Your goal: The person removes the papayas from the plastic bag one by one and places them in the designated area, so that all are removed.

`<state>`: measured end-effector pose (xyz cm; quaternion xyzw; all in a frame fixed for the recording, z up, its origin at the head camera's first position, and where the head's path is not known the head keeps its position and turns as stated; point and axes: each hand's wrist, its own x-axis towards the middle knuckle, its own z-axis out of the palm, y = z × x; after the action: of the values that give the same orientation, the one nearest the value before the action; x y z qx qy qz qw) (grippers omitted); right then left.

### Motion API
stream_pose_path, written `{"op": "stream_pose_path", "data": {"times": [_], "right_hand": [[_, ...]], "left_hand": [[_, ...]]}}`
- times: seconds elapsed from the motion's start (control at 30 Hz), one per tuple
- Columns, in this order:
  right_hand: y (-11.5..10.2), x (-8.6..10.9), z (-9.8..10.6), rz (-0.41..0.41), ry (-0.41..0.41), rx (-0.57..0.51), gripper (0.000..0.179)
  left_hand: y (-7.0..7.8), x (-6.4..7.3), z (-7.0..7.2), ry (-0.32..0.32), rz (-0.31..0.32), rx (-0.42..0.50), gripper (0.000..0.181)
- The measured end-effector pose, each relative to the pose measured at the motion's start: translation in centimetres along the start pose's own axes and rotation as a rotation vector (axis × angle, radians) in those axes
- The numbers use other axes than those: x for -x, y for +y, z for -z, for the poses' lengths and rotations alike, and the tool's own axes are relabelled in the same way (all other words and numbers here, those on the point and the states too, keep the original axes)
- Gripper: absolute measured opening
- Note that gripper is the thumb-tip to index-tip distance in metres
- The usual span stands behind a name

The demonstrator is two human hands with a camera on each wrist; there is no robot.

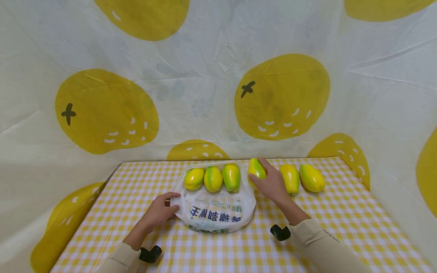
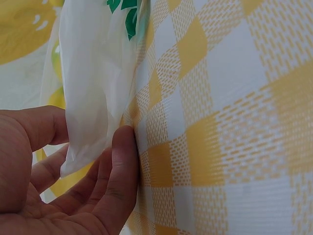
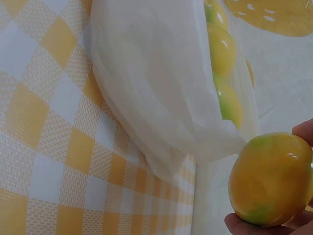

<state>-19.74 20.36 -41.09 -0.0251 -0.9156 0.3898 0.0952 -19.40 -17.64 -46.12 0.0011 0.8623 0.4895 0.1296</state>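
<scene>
A white plastic bag [image 1: 218, 218] with dark printed characters lies on the table, its mouth toward the back. Three yellow-green papayas [image 1: 213, 179] sit side by side in that mouth. At the bag's left edge, my left hand [image 1: 158, 210] holds the thin plastic between thumb and fingers; the left wrist view shows the bag's corner [image 2: 83, 152] hanging among them. My right hand [image 1: 271, 182] grips another papaya [image 3: 271, 178] just right of the mouth, thumb on one side and fingers on the other. The palm side is partly hidden in the head view.
Two more papayas, one upright-looking [image 1: 290, 179] and one slanted [image 1: 312, 178], lie right of my right hand. A yellow-checked cloth [image 1: 136, 178] covers the table. Behind it hangs a pale curtain [image 1: 198, 94] with large yellow fruit prints.
</scene>
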Motion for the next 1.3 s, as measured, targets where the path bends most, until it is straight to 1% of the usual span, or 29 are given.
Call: {"op": "stream_pose_path", "data": {"times": [0.23, 0.43, 0.63, 0.73, 0.93, 1.13, 1.3], "right_hand": [[0.4, -0.2, 0.1, -0.016, -0.024, -0.004, 0.074], [0.9, -0.4, 0.0, -0.02, -0.031, 0.001, 0.075], [1.4, -0.8, -0.1, -0.023, -0.03, 0.023, 0.074], [1.6, -1.0, -0.1, -0.024, -0.028, 0.028, 0.074], [2.0, -1.3, -0.2, -0.031, -0.029, 0.033, 0.074], [2.2, -1.5, -0.2, -0.036, -0.033, 0.046, 0.074], [2.2, -1.6, -0.2, -0.049, -0.042, 0.05, 0.074]], "left_hand": [[0.0, 0.0, 0.0, 0.006, 0.012, -0.002, 0.043], [0.0, 0.0, 0.0, 0.006, 0.009, -0.006, 0.043], [0.0, -0.1, -0.1, 0.002, 0.006, -0.002, 0.043], [0.0, -0.1, -0.1, 0.004, 0.017, -0.003, 0.043], [-0.1, -0.1, 0.0, 0.001, 0.007, 0.0, 0.043], [-0.1, -0.1, -0.1, 0.007, 0.024, -0.008, 0.042], [-0.1, -0.1, -0.1, 0.001, 0.006, 0.002, 0.043]]}}
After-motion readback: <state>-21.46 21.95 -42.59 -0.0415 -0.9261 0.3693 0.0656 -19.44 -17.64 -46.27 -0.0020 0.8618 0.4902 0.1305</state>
